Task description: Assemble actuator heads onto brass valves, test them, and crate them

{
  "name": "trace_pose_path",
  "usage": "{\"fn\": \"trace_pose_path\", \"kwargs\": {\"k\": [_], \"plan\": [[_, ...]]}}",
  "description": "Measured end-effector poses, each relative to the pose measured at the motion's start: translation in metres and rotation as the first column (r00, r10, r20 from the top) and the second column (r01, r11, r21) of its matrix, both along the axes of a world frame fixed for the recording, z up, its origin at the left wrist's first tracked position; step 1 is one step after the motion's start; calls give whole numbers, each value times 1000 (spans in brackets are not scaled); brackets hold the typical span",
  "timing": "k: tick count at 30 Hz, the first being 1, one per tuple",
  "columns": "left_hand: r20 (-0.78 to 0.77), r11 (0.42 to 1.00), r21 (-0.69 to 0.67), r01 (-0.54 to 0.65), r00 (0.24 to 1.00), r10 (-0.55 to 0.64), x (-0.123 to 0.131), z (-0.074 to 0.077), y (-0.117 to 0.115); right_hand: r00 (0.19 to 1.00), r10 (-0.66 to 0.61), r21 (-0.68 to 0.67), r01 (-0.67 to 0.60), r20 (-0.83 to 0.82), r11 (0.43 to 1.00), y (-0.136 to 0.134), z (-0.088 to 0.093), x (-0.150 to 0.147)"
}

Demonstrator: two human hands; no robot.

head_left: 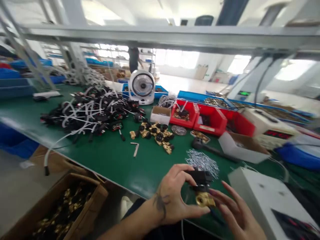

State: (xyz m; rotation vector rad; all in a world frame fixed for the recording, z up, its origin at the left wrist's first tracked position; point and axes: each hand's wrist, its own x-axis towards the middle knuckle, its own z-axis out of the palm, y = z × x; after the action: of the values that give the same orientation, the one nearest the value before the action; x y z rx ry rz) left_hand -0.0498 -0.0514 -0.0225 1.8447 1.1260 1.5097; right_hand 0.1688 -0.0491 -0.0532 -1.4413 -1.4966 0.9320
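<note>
Between my two hands, near the table's front edge, is a solenoid valve (203, 186) with a black coil on top and a brass body below. My left hand (175, 191) curls round it, fingers at the black part and thumb by the brass. From the right, my right hand (236, 210) has its fingers spread, with some fingertips at the brass body; part of that contact is hidden. Just beyond the valve lies a pile of small metal clips (202, 161). Farther back sit several brass valve bodies (156, 133) with black tops.
A heap of black coils with white cables (97, 110) covers the left of the table. A white fan (142, 86), red bins (210, 120) and a white box (243, 146) stand behind. A grey metal case (270, 193) is at right; a carton (100, 193) sits below left.
</note>
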Motion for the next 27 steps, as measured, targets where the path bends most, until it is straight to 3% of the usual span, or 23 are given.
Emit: {"fn": "trace_pose_path", "kwargs": {"k": [2, 5, 11, 13, 15, 16, 17, 19, 20, 21, 23, 25, 26, 27], "plan": [[-104, 993, 86, 78, 992, -69, 5, 10, 1, 971, 34, -149, -71, -238, 986, -14, 23, -14], [-197, 966, 198, 167, 972, -127, 15, 17, 5, 889, -32, -168, -51, -456, 984, -23, 48, -28], [-282, 934, 271, 233, 947, -154, 30, 21, -1, 773, -25, -99, -48, -634, 994, -31, 63, -27], [-178, 954, 208, 214, 968, -178, 32, 19, -4, 738, -33, -102, -49, -675, 994, -35, 64, -28], [76, 972, -8, 235, 969, -234, 35, 18, -5, 703, -42, -112, -54, -710, 992, -38, 63, -31], [234, 937, -161, 311, 934, -270, 37, 17, -5, 699, -36, -110, -61, -714, 992, -40, 63, -32], [391, 855, -301, 423, 872, -294, 38, 16, -4, 716, -14, -104, -82, -698, 991, -40, 63, -32], [618, 649, -447, 615, 737, -274, 42, 15, -2, 806, 77, -94, -162, -586, 982, -35, 66, -24], [668, 598, -479, 643, 709, -226, 44, 15, -1, 864, 129, -97, -200, -487, 975, -30, 69, -16], [688, 595, -502, 628, 706, -164, 45, 15, 0, 917, 169, -98, -217, -362, 971, -21, 73, -4], [695, 647, -523, 554, 717, -52, 47, 16, 1, 988, 137, -44, -141, -78, 989, 3, 82, 28], [714, 661, -516, 544, 699, -18, 47, 19, 0, 983, -68, 134, 46, 170, 990, 35, 88, 64], [731, 651, -506, 566, 682, -24, 47, 21, -1, 954, -130, 169, 86, 270, 982, 51, 89, 80], [747, 634, -498, 591, 665, -33, 47, 23, -1, 933, -108, 124, 69, 342, 990, 66, 89, 94]]}}
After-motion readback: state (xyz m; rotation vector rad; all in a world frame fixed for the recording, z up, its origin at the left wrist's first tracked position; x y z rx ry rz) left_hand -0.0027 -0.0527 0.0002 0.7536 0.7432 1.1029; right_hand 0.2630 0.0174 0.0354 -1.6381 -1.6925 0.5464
